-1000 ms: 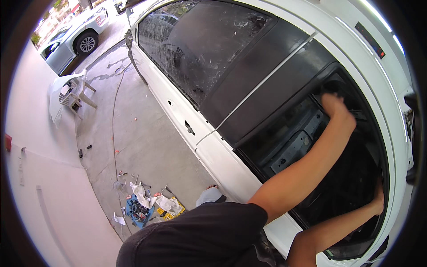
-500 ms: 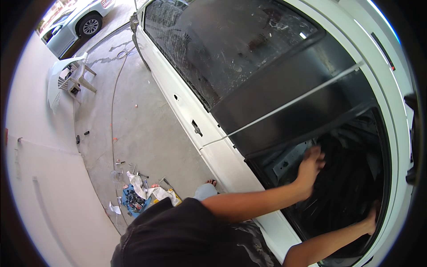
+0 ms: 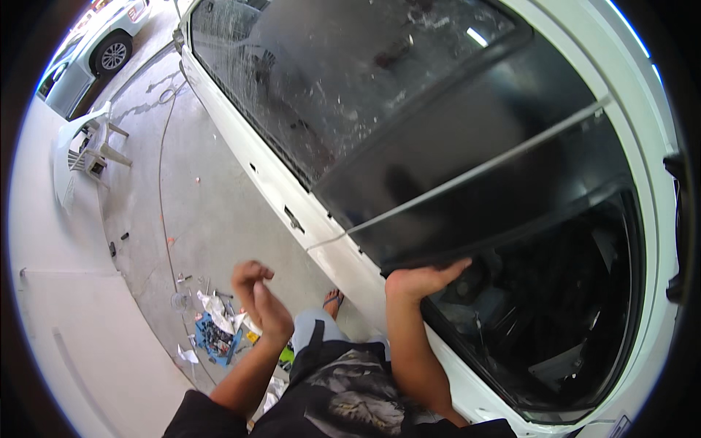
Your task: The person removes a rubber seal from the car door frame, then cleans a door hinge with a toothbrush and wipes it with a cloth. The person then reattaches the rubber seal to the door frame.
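My left hand (image 3: 264,301) is raised over the floor, away from the car. Its fingers are loosely bent, and nothing shows between them. My right hand (image 3: 422,280) has its fingers stretched out, at the front lower corner of the car's rear side window (image 3: 540,314). The palm edge rests on or close to the black frame; whether it presses there I cannot tell. Dark shapes and pale reflections fill the window. In front of it lies a black pillar panel (image 3: 467,182) crossed by a pale seam, on the white car body (image 3: 336,255).
At the left on the floor lie a blue cloth (image 3: 217,337) with small dark parts, white rags and tools. A hose (image 3: 162,175) runs along the floor. Farther off are a white plastic chair (image 3: 109,150), a pale panel and another car (image 3: 98,51). A white wall (image 3: 58,248) bounds the left.
Both hands have come away from the middle and rear edge of the rear side window. The left went left over the floor; the right moved to the window's front corner. The view has shifted.
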The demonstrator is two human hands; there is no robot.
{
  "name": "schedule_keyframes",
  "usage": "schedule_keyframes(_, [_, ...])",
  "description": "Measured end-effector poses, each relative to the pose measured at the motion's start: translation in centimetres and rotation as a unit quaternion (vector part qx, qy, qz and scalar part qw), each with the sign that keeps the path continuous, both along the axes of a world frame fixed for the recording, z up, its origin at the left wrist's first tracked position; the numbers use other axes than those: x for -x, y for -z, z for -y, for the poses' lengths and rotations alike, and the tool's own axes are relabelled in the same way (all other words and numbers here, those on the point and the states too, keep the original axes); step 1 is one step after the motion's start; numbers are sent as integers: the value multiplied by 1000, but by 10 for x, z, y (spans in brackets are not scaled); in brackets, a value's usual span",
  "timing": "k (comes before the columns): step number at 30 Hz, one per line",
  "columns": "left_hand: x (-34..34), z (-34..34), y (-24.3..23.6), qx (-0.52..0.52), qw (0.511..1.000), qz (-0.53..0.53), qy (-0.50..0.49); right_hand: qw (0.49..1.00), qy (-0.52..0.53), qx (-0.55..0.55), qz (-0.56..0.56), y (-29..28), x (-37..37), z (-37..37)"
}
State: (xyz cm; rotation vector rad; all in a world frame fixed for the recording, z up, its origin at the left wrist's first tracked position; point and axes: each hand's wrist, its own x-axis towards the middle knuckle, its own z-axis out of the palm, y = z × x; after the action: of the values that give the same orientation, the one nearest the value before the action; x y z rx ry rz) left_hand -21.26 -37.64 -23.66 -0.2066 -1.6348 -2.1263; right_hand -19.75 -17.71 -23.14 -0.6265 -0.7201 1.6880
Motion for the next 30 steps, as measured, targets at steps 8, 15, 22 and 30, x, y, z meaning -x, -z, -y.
schedule_keyframes(8, [-17, -39, -14, -39, 997, -19, 63, 995, 72, 51, 53, 17, 0, -15])
schedule_keyframes(15, [-25, -79, -15, 157, 983, -45, 80, 995, 52, -22, 82, -66, -19, -67])
schedule_keyframes(22, [-34, -84, -28, 266, 950, -146, 69, 976, -33, -171, 127, -139, 22, -110])
schedule_keyframes(30, [-5, -223, -142, 348, 846, -379, -138, 980, 53, -84, 173, -118, -125, -126])
